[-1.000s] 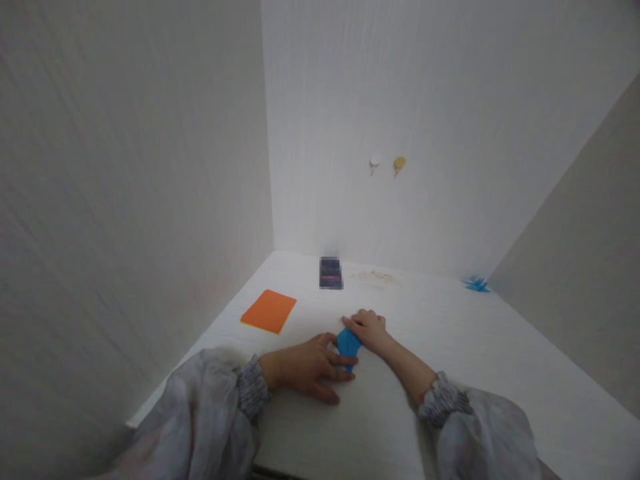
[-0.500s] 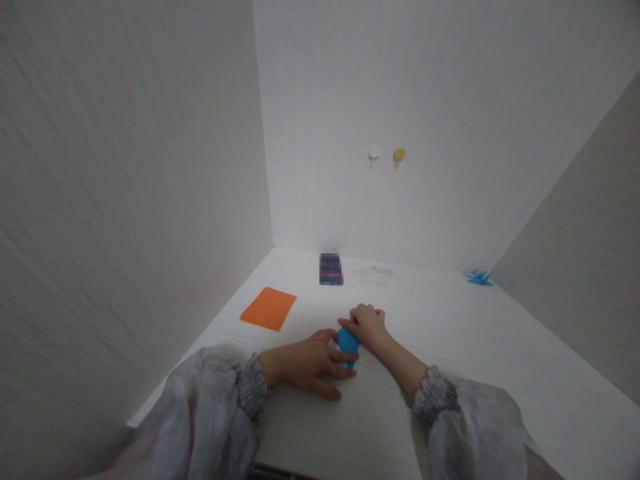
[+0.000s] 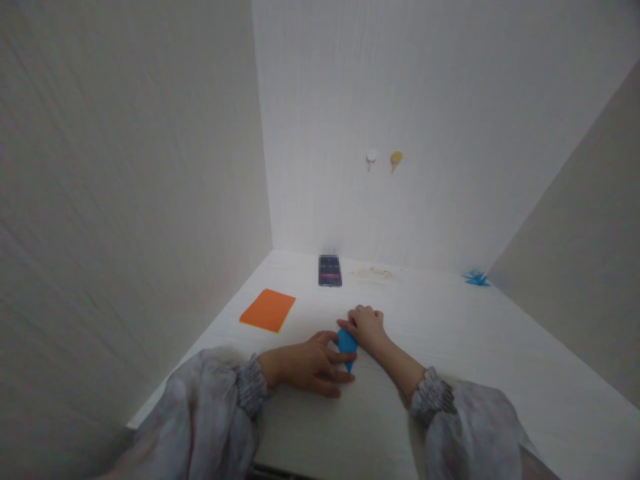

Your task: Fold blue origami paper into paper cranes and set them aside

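A small piece of folded blue paper lies flat on the white table between my hands, its narrow tip pointing toward me. My left hand comes in from the left with fingers spread, a ring on one of them. Its fingertips rest across the paper and hold it down against the table. At the paper's far edge is my right hand, fingers curled in and thumb pressed on the top of the paper. The curled fingertips are partly hidden.
An orange paper stack lies left of my hands. Near the back wall is a blurred dark phone-like object. Folded blue paper pieces sit in the far right corner. White and yellow hooks are on the wall.
Both hands stay on the blue paper. The fingers of my left hand have shifted slightly, and more of the paper's pointed lower end shows.
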### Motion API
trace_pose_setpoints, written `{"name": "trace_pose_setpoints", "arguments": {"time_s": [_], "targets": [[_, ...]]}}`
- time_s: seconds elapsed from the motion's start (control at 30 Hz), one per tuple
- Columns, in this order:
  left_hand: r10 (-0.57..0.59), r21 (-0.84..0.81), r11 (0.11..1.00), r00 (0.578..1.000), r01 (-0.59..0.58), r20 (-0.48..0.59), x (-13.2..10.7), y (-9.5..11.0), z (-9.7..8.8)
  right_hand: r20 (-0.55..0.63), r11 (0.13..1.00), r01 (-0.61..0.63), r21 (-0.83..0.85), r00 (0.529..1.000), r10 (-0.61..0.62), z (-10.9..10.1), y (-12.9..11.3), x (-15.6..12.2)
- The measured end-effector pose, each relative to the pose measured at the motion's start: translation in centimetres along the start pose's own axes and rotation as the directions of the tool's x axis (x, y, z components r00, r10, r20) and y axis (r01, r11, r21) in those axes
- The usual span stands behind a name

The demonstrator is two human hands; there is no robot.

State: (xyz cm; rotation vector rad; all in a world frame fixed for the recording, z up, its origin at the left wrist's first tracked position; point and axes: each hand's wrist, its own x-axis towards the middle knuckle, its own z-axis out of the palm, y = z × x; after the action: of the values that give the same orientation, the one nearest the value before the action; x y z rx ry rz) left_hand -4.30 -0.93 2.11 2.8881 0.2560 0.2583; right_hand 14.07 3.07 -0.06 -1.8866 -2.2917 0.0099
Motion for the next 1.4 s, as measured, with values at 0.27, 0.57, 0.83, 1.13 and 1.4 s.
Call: {"name": "trace_pose_setpoints", "arguments": {"time_s": [0.27, 0.57, 0.83, 1.13, 1.4], "targets": [[-0.027, -0.085, 0.996, 0.999, 0.026, -0.018, -0.1, 0.3, -0.5, -0.022, 1.0, 0.0, 0.005, 1.0, 0.0, -0.1, -0.1, -0.1], [-0.254, -0.177, 0.958, 0.955, 0.226, -0.154, -0.1, -0.2, -0.5, -0.087, 0.98, 0.064, 0.191, 0.995, -0.048, 0.3, 1.3, -0.1], [-0.321, -0.091, 0.947, 0.928, 0.309, -0.188, 0.2, -1.0, 0.4, -0.13, 0.933, 0.141, 0.332, 0.986, -0.102, 0.3, 2.8, -2.7], [-0.397, 0.005, 0.907, 0.857, 0.422, -0.329, 1.7, -1.1, 1.6, -0.011, 0.692, -0.074, 0.719, 0.993, 0.117, 0.6, 1.6, -2.6], [-0.62, -0.25, 0.784, 0.695, 0.568, -0.365, 2.6, 0.3, 1.1, 0.008, 0.3, -0.041, 0.953, 0.994, 0.111, -1.1, 0.1, -3.5]]}}
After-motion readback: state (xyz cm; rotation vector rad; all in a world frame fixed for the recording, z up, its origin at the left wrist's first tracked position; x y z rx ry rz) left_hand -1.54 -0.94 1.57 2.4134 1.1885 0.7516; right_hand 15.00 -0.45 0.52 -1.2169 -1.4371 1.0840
